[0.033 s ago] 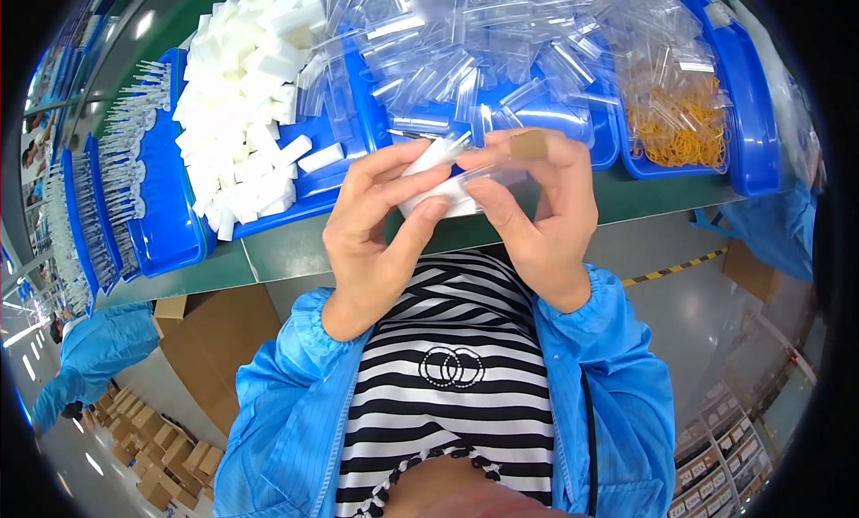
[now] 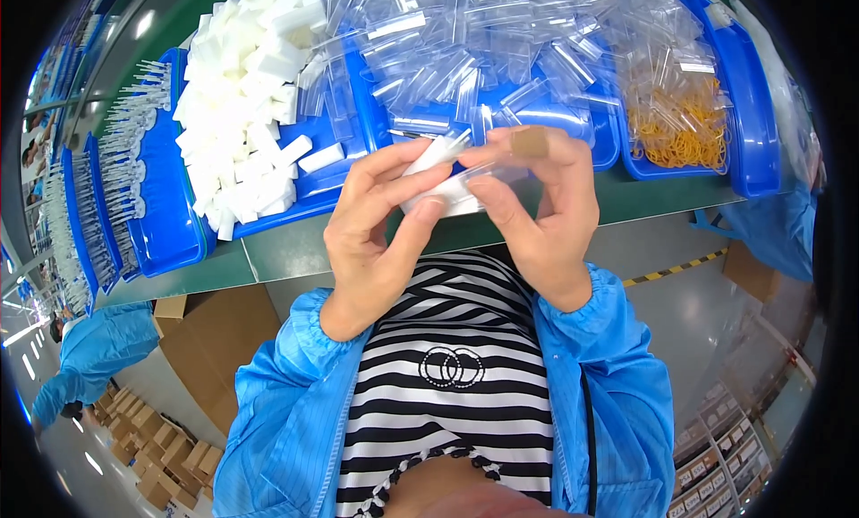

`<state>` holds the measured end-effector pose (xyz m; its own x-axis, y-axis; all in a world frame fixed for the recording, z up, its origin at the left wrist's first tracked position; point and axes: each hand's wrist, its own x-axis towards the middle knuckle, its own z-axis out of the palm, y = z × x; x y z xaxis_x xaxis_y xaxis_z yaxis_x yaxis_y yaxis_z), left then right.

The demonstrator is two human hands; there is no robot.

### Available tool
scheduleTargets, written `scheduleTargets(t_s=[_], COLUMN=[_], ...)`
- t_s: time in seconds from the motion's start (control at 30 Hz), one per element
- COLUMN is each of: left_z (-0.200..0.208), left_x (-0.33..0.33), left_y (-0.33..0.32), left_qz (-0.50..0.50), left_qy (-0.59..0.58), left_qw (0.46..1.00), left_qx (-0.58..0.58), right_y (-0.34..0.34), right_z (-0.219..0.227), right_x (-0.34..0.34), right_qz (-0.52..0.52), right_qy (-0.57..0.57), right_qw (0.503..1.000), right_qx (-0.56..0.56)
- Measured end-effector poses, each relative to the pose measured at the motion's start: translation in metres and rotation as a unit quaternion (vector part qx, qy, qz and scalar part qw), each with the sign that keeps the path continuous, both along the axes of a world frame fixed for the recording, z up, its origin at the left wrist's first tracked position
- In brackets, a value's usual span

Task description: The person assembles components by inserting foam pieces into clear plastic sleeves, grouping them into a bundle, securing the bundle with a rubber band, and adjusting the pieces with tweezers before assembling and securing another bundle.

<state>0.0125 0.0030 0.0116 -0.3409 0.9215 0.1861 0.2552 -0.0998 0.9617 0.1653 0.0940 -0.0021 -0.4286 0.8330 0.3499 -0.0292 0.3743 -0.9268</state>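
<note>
Both my hands meet over the table's near edge. In my left hand (image 2: pixel 378 223), closed with fingers and thumb, are white foam blocks (image 2: pixel 455 196); one slants up between the fingers and another lies by the thumb. Thumb and fingers of my right hand (image 2: pixel 548 216) are pinched on a clear plastic sleeve (image 2: pixel 508 175) at the right end of the lower block. How far the block sits inside the sleeve is hard to make out. A tan bandage (image 2: pixel 529 143) wraps a right finger.
Beyond my hands, blue bins hold a heap of white foam blocks (image 2: pixel 242 115), many clear sleeves (image 2: pixel 501 35) and yellow rubber bands (image 2: pixel 682 129). At the left, blue trays carry rows of small clear-and-white parts (image 2: pixel 134 124). A cardboard box (image 2: pixel 224 339) and a person in blue (image 2: pixel 107 343) are at lower left.
</note>
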Motion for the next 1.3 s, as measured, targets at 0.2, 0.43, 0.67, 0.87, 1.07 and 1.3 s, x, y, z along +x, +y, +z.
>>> scheduleTargets(t_s=[0.2,0.43,0.67,0.87,1.07,1.3], left_z=[-0.004,-0.011,-0.013,-0.017,0.006,0.004], left_x=[-0.007,-0.003,-0.004,-0.004,-0.01,-0.008], left_y=[-0.009,-0.01,-0.012,-0.013,-0.005,0.001], left_qz=[-0.033,-0.053,-0.045,-0.088,-0.151,-0.183], left_qy=[-0.149,-0.113,-0.212,-0.15,-0.298,-0.271], left_qw=[0.988,0.99,0.975,0.983,0.94,0.943], left_qx=[0.038,0.069,0.051,0.063,-0.064,-0.066], right_y=[0.018,0.003,0.012,0.012,0.01,0.015], right_z=[0.013,0.0,0.003,0.004,0.012,0.015], right_x=[0.007,0.005,0.012,0.016,0.018,0.022], right_qz=[0.018,0.035,0.084,0.117,0.13,0.127], right_qy=[0.052,0.05,0.088,0.079,0.107,0.011], right_qw=[0.99,0.996,0.973,0.97,0.976,0.992], right_qx=[-0.13,-0.068,-0.197,-0.196,-0.139,0.017])
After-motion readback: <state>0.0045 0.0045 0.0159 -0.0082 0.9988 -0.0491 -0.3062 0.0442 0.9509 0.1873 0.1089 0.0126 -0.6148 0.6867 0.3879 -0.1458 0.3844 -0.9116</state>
